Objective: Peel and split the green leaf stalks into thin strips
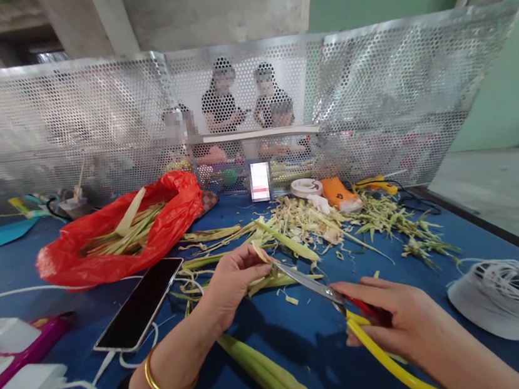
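a perforated metal partition (359,81) stands behind the blue tabletop (325,344). on the tabletop's left side sits an open red plastic bag (179,198) with husk strips inside; a long green husk (274,372) lies nearest the wearer, and a heap of trimmings (297,215) lies beyond the hands. the right hand (392,311) has its fingers wrapped on the red and yellow handles of the scissors (315,286), blades angled forward and left, tips at the left fingertips. the left hand (234,279) pinches a small husk piece (260,252) narrowly between thumb and fingers, above the tabletop, just beyond the blade tips. that piece is probably very light, thin and bendy, easily split along its grain; a gentle pinch near one end, clear of the blades, should suit it best.
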A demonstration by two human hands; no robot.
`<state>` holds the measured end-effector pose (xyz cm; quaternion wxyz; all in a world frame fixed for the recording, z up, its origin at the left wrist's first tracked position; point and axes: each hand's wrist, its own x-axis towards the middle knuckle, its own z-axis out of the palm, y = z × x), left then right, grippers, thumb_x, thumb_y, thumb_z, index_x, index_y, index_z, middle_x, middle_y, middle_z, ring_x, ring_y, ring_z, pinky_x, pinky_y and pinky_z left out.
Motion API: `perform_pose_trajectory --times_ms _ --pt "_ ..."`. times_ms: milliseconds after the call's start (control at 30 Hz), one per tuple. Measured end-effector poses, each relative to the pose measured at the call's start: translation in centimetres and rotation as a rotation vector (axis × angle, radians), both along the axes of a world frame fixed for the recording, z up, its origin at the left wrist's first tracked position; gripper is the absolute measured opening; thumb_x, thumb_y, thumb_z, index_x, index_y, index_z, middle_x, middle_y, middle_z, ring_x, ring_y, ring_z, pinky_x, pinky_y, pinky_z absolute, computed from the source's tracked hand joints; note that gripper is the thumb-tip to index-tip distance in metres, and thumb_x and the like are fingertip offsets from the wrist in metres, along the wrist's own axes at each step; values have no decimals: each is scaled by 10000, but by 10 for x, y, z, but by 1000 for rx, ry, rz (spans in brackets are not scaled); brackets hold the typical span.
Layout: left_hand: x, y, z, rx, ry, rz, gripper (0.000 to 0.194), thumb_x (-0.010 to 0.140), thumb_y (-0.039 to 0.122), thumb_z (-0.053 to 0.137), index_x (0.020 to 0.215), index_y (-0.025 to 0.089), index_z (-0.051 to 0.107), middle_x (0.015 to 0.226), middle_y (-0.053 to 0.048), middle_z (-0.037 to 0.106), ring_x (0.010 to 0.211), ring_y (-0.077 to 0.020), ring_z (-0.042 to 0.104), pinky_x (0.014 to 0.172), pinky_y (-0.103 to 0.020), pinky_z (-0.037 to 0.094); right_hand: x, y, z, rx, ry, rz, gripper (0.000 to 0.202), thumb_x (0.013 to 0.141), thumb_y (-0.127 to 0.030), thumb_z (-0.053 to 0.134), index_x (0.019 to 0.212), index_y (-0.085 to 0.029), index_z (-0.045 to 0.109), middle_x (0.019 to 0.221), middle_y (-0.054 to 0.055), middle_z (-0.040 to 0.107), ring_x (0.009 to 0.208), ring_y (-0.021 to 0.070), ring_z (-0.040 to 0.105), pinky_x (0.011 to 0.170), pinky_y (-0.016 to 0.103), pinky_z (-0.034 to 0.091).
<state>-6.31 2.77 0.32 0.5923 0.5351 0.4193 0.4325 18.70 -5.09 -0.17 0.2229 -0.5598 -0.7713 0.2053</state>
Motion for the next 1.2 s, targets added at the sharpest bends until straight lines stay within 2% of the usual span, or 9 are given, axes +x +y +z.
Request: perform_pose_trajectory --times_ms 200,400,500,600,700,767,833,1033,1200 --pt "0 1 1 3 37 -25 151 632 204 736 746 154 651 799 -30 715 759 -152 628 789 -287 456 3 1 -4 21 -10 14 430 732 -425 678 1135 -275 677 827 37 674 728 195 638 654 261 520" --pt "1 0 1 -6 29 -21 145 628 189 740 732 160 644 785 -15 716 751 -142 630 790 -278 451 -1 0 -4 50 -11 18 379 756 -373 664 1121 -270 679 838 38 675 711 176 640 676 248 526" --pt "0 0 2 -2 37 -21 144 638 205 738 747 158 657 807 -25 719 761 -144 625 792 -277 448 -2 0 -2 83 10 -78 404 732 -406 682 1114 -272 684 927 51 693 819 209 659 729 263 535" --pt "0 1 0 -11 11 -7 153 652 234 744 757 159 661 822 -29 715 740 -132 610 758 -258 445 -1 2 -2 91 119 -207 439 724 -449 674 1114 -246 684 1015 62 700 887 232 665 745 267 544" --pt "0 2 -4 -53 -24 6 239 685 277 735 892 175 675 828 -27 702 704 -120 592 671 -228 431 2 5 -6 48 288 -278 532 722 -461 669 1189 -209 639 1044 65 703 888 229 670 742 262 550" --pt "0 2 -7 -67 -13 4 289 712 310 719 968 182 685 818 -24 688 690 -110 572 626 -209 409 4 6 -9 16 354 -267 591 729 -474 659 1244 -192 594 1049 65 700 873 219 668 748 263 546" --pt "0 1 -8 -65 16 2 284 727 346 705 953 174 711 803 -25 675 685 -103 550 614 -200 395 4 6 -11 7 351 -236 591 752 -476 639 1263 -188 572 1067 71 685 871 211 660 763 267 537" --pt "1 -3 -7 -79 49 4 292 725 386 694 925 178 742 733 -16 651 638 -94 499 598 -203 369 -1 3 -7 25 181 -200 564 735 -452 651 1254 -245 579 1085 74 659 1001 253 615 853 303 495" --pt "4 -6 -4 -66 99 -40 269 723 366 681 901 177 749 693 -10 647 599 -92 469 576 -206 334 -9 1 0 -85 90 -129 510 757 -420 629 1243 -276 580 1060 61 655 962 244 619 842 308 485"
